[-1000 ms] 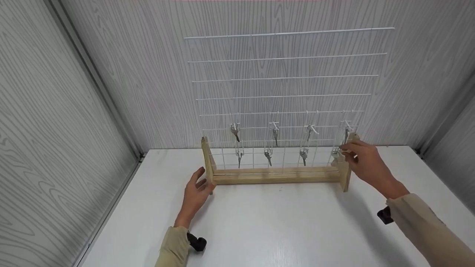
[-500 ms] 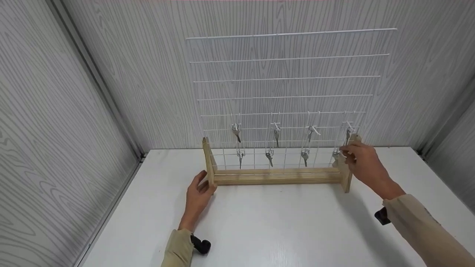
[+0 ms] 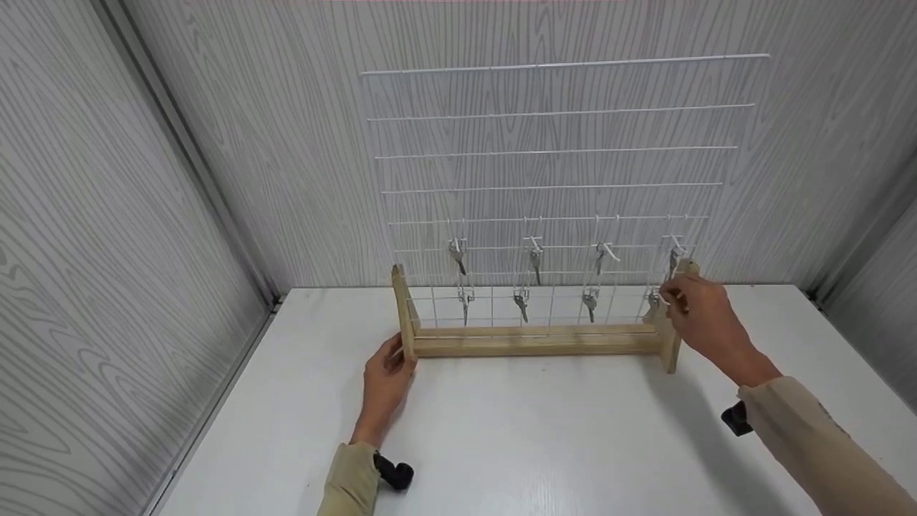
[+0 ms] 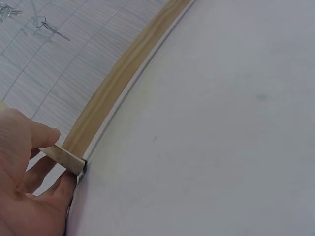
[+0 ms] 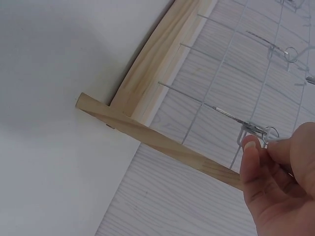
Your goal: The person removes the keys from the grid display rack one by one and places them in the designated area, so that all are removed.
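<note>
A white wire grid (image 3: 551, 188) stands in a wooden stand (image 3: 537, 344), with hooks along its lower part. Keys on rings hang there in two rows. My left hand (image 3: 387, 387) grips the stand's left end piece (image 4: 69, 158) near its foot, thumb on one side and fingers on the other. At the lower right hook, my right hand (image 3: 706, 319) pinches at the ring (image 5: 269, 132) of a key (image 5: 229, 114). Its fingertips partly hide the ring and the hook's tip. The right end piece (image 5: 147, 137) passes just beside these fingers.
The stand rests on a white table (image 3: 530, 430), close to a grey wood-patterned back wall (image 3: 573, 29). Side walls (image 3: 165, 236) rise left and right. A black wrist mount (image 3: 394, 473) sits at the left sleeve, another (image 3: 736, 419) at the right.
My left hand has shifted slightly right, and its fingers have closed in round the end piece. The right hand stays at the lower right hook with little movement. The view has drifted slightly.
</note>
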{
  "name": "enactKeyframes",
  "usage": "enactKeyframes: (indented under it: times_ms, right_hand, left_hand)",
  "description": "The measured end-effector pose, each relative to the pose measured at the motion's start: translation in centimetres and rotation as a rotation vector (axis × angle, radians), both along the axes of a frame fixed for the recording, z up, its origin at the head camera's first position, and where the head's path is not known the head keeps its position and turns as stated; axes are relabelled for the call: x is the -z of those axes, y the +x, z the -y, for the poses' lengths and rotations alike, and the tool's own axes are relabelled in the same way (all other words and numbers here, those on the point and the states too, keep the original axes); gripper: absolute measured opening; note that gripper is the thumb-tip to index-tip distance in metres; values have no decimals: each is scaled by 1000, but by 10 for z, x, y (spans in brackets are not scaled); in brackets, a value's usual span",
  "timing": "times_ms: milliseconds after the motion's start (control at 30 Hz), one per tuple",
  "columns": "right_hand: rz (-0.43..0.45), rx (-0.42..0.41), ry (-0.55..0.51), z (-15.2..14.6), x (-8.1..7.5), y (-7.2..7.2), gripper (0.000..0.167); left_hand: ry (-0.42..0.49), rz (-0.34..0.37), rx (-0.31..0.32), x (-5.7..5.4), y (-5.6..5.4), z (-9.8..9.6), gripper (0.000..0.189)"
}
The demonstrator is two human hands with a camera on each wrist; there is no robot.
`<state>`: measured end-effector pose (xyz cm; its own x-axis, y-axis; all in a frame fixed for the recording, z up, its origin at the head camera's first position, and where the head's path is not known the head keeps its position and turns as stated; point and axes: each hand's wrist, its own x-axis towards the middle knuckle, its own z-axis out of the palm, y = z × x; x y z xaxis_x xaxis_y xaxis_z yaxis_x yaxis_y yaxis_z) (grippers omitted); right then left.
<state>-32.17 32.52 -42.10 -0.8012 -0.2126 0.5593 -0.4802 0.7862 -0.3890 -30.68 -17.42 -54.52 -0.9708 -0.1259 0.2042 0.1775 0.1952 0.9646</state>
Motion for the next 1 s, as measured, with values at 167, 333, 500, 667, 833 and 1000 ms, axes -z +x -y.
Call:
enactKeyframes:
  times_ms: [167,333,500,667,833,1000]
  right_hand:
    - [31,-7,-21,-1,0,2,8]
    - [28,-11,-28,-2,1,4,9]
    - [23,-7,-46,-2,2,8,8]
    - [28,-13,-65,-1,0,12,6]
    - [44,-13,-80,-2,0,17,10]
    - [18,-8,-72,-4,0,19,11]
  left_hand:
    - [19,28,1,1,0,-1,52]
    - [30,66,-1,2,1,0,52]
    - [30,82,6,1,1,2,53]
    - [31,81,0,1,2,4,52]
    - [40,86,-4,0,3,5,51]
    - [51,81,0,-1,5,4,51]
